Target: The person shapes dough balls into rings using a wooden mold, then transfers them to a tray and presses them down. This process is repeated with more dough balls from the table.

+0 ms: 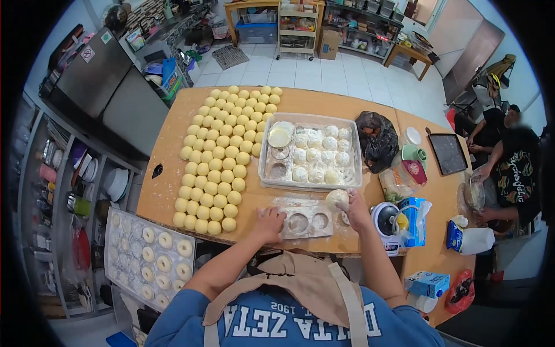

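My left hand (270, 224) rests with fingers apart at the left end of a floured board (308, 230) with round holes. My right hand (359, 213) grips a floured dough ball (336, 199) just above the board's upper right corner. Beyond the board stands a white plastic tray (312, 185) with rows of floured dough balls (314, 155). A bowl (280, 136) and a round cutter (278, 169) are in its left part. Many smooth yellow dough balls (214, 176) cover the table's left side.
A tray of dough rings (164, 264) sits at lower left. On the right are a black plastic bag (377, 139), a kitchen scale (386, 222), a blue box (414, 220) and a dark baking pan (448, 153). A person in black (511, 168) works at the far right.
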{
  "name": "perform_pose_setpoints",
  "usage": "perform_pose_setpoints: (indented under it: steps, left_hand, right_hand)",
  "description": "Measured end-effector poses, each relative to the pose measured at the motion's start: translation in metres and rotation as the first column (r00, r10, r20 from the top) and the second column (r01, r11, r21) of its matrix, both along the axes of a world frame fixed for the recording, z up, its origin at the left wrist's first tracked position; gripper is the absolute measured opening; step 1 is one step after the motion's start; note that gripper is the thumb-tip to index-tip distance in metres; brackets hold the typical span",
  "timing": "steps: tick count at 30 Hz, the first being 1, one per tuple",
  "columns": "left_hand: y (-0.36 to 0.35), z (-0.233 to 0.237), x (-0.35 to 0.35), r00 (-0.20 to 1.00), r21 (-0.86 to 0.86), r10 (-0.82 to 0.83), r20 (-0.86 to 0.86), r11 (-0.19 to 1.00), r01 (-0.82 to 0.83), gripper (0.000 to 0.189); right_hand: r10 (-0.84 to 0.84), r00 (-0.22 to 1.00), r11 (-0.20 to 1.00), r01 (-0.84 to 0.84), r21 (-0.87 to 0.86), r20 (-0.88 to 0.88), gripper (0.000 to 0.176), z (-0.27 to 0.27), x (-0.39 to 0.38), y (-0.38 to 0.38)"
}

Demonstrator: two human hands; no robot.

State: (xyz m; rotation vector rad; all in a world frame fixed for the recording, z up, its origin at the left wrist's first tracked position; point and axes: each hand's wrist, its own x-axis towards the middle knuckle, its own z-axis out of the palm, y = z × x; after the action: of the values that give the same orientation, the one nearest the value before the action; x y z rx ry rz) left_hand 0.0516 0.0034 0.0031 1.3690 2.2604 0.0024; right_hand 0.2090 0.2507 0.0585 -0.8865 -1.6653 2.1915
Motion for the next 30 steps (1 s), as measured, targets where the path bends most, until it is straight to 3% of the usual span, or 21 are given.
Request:
perform_pose_setpoints:
  steps: [1,4,5,7,10,13,19,24,25,27,30]
  left_hand:
    - [0.005,-0.003,0.002,1.0,-0.003,-0.016,-0.015,1.0,0.016,0.1]
    - [0.027,0.021,0.011,0.987,0.321,0.081,0.139,0.939,-0.122,0.099]
    - [0.038,0.027,0.013,0.889,0.401,0.071,0.453,0.874,-0.275,0.089]
    - [0.055,0.037,0.013,0.448,0.379,-0.096,0.889,0.704,-0.601,0.071]
    - [0.06,0.059,0.006,0.054,0.169,-0.187,0.981,0.68,-0.713,0.052]
    - [0.059,0.059,0.005,0.088,0.218,-0.25,0.964,0.556,-0.802,0.04]
    - [0.063,0.062,0.0,0.377,0.43,-0.213,0.901,0.347,-0.833,0.029]
    - [0.066,0.058,-0.005,0.605,0.567,-0.044,0.795,0.409,-0.715,0.039]
    - [0.066,0.059,-0.005,0.658,0.606,-0.03,0.752,0.424,-0.673,0.041]
    - [0.067,0.065,0.002,0.534,0.526,-0.106,0.839,0.408,-0.746,0.042]
    - [0.061,0.07,0.008,0.434,0.481,-0.211,0.876,0.459,-0.747,0.047]
  right_hand:
    - [0.036,0.999,0.998,-0.036,0.057,-0.006,0.043,0.0,-0.003,-0.004]
    - [0.158,0.987,0.964,-0.154,0.218,-0.001,0.047,0.005,-0.017,-0.017]
    - [0.187,0.982,0.934,-0.179,0.308,0.002,0.047,0.009,-0.021,-0.025]
    - [0.222,0.975,0.865,-0.205,0.459,0.018,0.047,0.018,-0.028,-0.038]
    - [0.209,0.976,0.751,-0.196,0.631,0.055,0.046,0.04,-0.039,-0.048]
    - [0.144,0.988,0.684,-0.139,0.716,0.053,0.044,0.055,-0.047,-0.054]
    - [0.003,0.992,0.697,0.089,0.712,-0.128,0.042,0.039,-0.056,-0.068]
    - [-0.16,0.98,0.699,0.195,0.688,-0.116,0.041,0.038,-0.058,-0.076]
    - [-0.147,0.988,0.702,0.143,0.697,-0.055,0.042,0.038,-0.058,-0.073]
    - [-0.123,0.99,0.708,0.04,0.705,0.068,0.046,0.039,-0.06,-0.066]
    - [0.01,1.0,0.595,-0.01,0.803,0.005,0.056,0.035,-0.055,-0.056]
